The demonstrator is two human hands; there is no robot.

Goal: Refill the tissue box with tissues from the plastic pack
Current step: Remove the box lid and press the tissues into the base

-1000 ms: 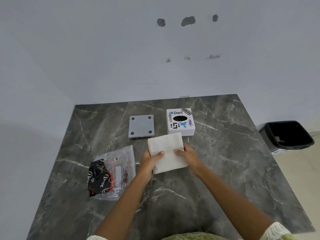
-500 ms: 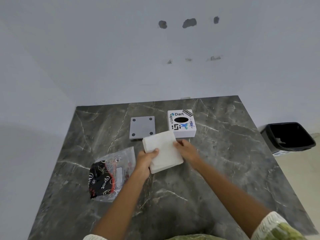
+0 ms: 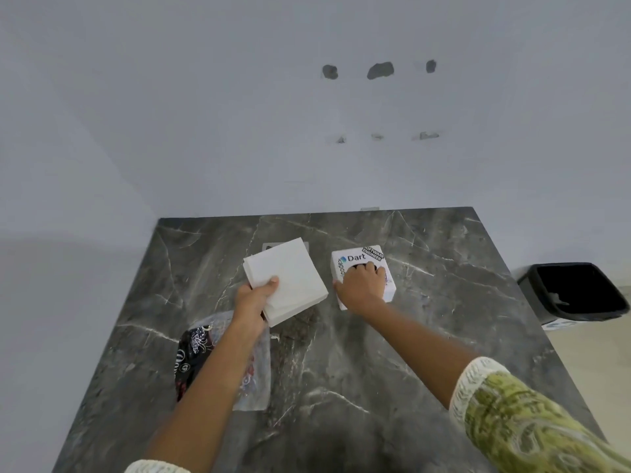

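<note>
My left hand (image 3: 254,297) grips a thick stack of white tissues (image 3: 290,278) by its near left corner and holds it above the table. The stack hides most of the grey base plate (image 3: 268,246). To the right stands the white tissue box (image 3: 355,259) with stickers and a dark oval slot on top. My right hand (image 3: 362,283) lies over the box, fingers reaching into the slot and thumb on its left side. The crumpled clear plastic pack (image 3: 194,349) with black and red print lies at the near left, partly under my left forearm.
The dark marble table (image 3: 426,336) meets a pale wall at the back and left. A black waste bin (image 3: 577,290) stands on the floor beyond the table's right edge.
My right hand let go of the tissue stack and moved right onto the tissue box. My left hand alone now holds the stack, which shifted left over the grey plate.
</note>
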